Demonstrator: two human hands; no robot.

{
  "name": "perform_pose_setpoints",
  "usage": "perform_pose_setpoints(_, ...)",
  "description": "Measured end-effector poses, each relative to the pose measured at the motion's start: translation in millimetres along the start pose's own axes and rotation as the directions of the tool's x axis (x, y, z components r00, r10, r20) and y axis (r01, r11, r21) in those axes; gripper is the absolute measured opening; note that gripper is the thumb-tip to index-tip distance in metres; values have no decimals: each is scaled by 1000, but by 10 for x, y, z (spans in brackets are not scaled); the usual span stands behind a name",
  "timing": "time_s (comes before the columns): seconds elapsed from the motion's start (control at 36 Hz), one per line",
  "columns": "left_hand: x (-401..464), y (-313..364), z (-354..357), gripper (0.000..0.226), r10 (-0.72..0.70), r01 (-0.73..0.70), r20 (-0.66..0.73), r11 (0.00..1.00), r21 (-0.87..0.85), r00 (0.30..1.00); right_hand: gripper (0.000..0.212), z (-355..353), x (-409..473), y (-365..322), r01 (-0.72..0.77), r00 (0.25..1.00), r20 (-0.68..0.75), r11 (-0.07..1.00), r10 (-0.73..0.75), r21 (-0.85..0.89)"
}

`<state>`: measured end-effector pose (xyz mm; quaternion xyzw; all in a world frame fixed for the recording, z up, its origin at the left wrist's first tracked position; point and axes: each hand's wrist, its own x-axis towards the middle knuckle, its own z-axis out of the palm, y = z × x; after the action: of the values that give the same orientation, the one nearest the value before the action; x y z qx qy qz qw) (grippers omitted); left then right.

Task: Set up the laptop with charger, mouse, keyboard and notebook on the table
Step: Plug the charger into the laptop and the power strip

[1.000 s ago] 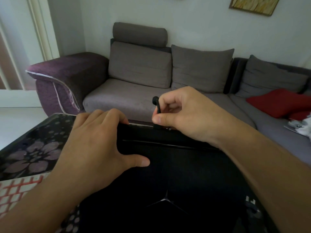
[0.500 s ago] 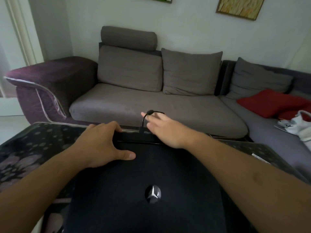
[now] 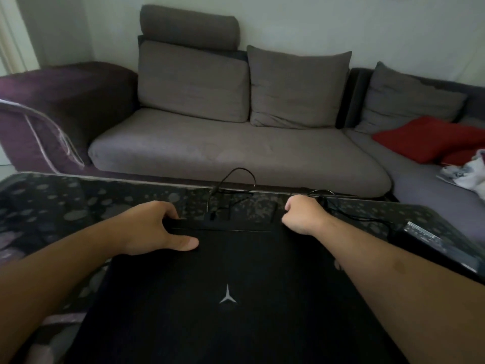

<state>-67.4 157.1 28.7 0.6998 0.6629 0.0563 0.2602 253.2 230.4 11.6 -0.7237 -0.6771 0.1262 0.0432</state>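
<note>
A closed black laptop point(image 3: 228, 298) with a silver star logo lies on the dark flowered table point(image 3: 65, 206) in front of me. My left hand point(image 3: 154, 227) grips its far left edge, fingers over the back and thumb flat on the lid. At the far right corner my right hand point(image 3: 301, 214) is curled over the laptop's rear edge. The charger cable point(image 3: 236, 174) loops up behind the laptop, and its plug point(image 3: 212, 215) sits at the rear edge. The black power brick point(image 3: 430, 243) lies on the table to the right. No mouse, keyboard or notebook is visible.
A grey and purple corner sofa point(image 3: 236, 153) stands right behind the table's far edge. On its right part lie a red cushion point(image 3: 430, 137) and a white bag point(image 3: 469, 172). More cable runs behind my right hand toward the brick.
My right hand let go of the charger plug, now at the laptop's rear, and moved to the far right corner. My left hand stayed on the far left edge. The view pulled back.
</note>
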Motion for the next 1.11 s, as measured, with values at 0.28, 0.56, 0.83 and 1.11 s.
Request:
perform_pose_setpoints(0.28,88,-130,104,93,66,-64,-34,997,45,997,47,16,-76,519,-196,942,-297,974,154,-116)
perform_pose_setpoints(0.56,46,-59,140,100,57,-50,-52,992,116,997,12,29,-13,732,-89,954,-297,984,39,-154)
perform_pose_setpoints(0.83,36,209,317,92,19,-14,-29,989,147,999,19,-91,-28,711,42,985,-135,904,-109,-425)
perform_pose_setpoints(1.11,200,292,188,117,-39,34,119,999,39,992,24,-194,-27,690,144,986,6,837,-167,-528)
